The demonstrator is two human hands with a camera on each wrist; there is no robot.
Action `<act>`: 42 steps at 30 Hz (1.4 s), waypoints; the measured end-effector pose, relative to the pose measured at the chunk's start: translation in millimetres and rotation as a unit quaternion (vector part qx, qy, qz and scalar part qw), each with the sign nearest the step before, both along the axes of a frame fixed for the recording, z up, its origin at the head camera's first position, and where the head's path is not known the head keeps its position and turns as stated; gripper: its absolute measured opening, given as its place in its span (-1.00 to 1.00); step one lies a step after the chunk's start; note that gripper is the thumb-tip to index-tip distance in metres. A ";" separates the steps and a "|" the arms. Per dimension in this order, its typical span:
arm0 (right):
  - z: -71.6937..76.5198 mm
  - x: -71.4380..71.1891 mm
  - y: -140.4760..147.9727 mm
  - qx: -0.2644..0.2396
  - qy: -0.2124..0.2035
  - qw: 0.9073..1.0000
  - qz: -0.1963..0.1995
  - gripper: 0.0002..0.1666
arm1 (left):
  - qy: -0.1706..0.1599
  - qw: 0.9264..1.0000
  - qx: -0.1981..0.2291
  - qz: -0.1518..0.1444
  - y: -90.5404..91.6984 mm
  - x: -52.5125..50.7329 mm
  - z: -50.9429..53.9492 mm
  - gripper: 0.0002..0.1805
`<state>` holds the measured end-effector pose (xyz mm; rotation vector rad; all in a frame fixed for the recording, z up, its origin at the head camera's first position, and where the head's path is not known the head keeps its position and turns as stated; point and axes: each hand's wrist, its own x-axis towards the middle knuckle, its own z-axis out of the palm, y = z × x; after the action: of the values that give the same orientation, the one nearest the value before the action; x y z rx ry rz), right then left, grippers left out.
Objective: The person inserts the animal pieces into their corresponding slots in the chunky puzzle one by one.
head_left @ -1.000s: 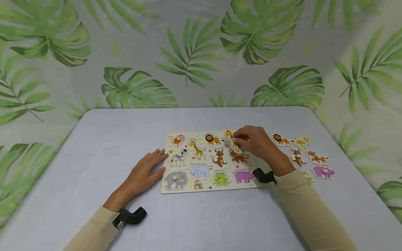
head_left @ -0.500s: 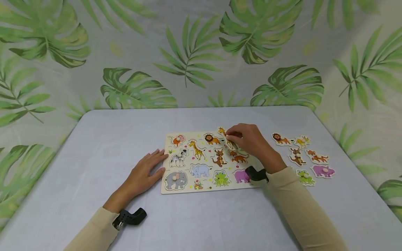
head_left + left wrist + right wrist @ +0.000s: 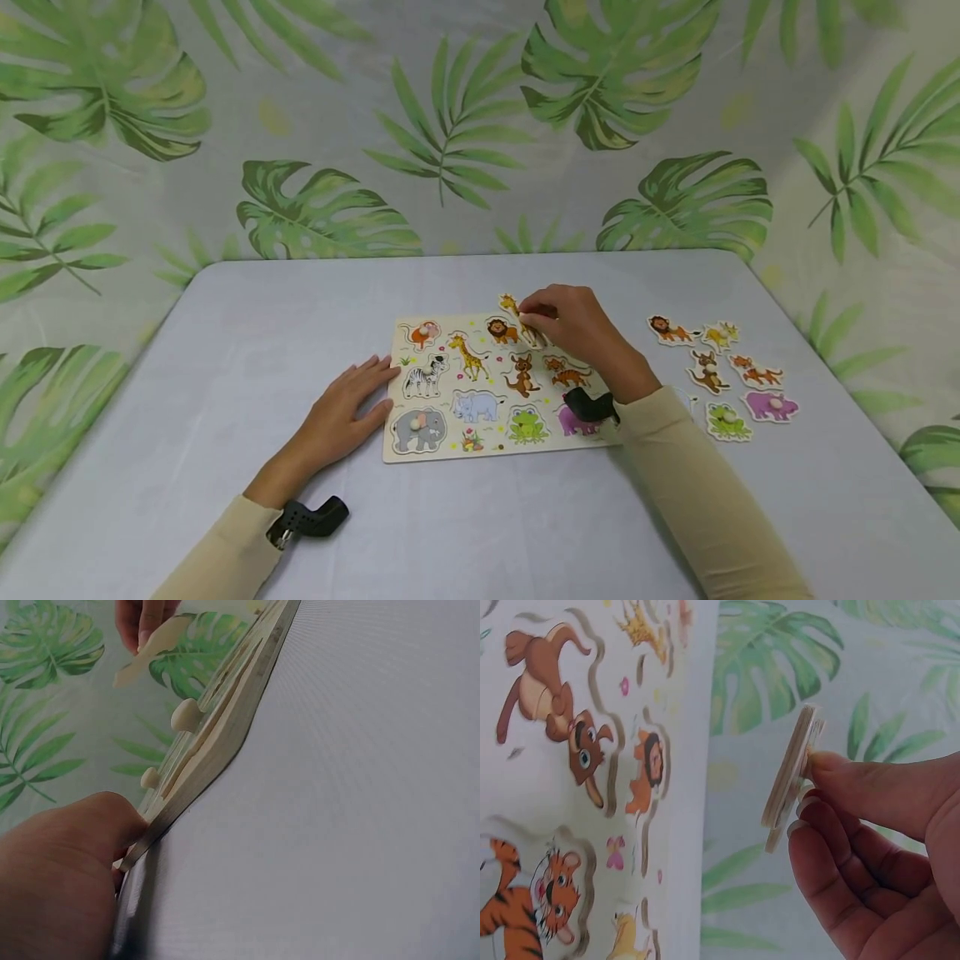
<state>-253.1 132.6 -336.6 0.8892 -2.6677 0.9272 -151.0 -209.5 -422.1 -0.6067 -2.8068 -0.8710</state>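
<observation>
A wooden puzzle board (image 3: pixel 495 450) with animal pictures lies on the table. My right hand (image 3: pixel 573 321) pinches a giraffe piece (image 3: pixel 509 303) above the board's upper edge, near the lion picture. In the right wrist view the piece (image 3: pixel 789 769) shows edge-on between the thumb and fingers of the right hand (image 3: pixel 877 840). My left hand (image 3: pixel 341 412) rests with relaxed fingers against the board's left edge. The left wrist view shows the left hand (image 3: pixel 67 870) at the board's edge (image 3: pixel 217 754), with two pegs standing up from it.
To the right of the board lie several loose pieces: a lion (image 3: pixel 670 331), a yellow animal (image 3: pixel 721 336), a kangaroo (image 3: pixel 707 372), a tiger (image 3: pixel 756 372), a hippo (image 3: pixel 771 406) and a frog (image 3: pixel 727 422). An elephant piece (image 3: pixel 420 431) sits in the board's lower left.
My right hand has moved left and slightly up and away, carrying the giraffe piece from above the tiger picture towards the lion picture. The left hand has stayed in place.
</observation>
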 end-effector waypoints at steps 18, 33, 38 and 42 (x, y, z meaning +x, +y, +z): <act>2.8 -2.4 -24.1 -0.027 -0.034 0.999 0.004 -0.78 | 0.009 1.000 0.009 -0.011 -1.5 -2.1 -2.6 -0.46; 0.8 -3.4 -41.5 -0.034 -0.043 0.998 -0.002 -0.79 | 0.016 1.000 0.006 -0.010 -1.9 -2.0 -2.9 -0.46; -2.4 -1.9 -44.8 -0.035 -0.038 0.999 -0.005 -0.79 | 0.013 1.000 0.004 -0.009 -2.1 -2.0 -3.8 -0.46; -5.0 -0.6 -45.8 -0.039 -0.034 0.999 -0.015 -0.78 | 0.009 1.000 0.004 -0.008 -1.4 -1.5 -4.3 -0.45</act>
<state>-253.7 86.7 -341.6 0.8122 -2.6731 1.0643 -152.5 -210.8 -426.4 -0.6338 -2.7848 -0.8751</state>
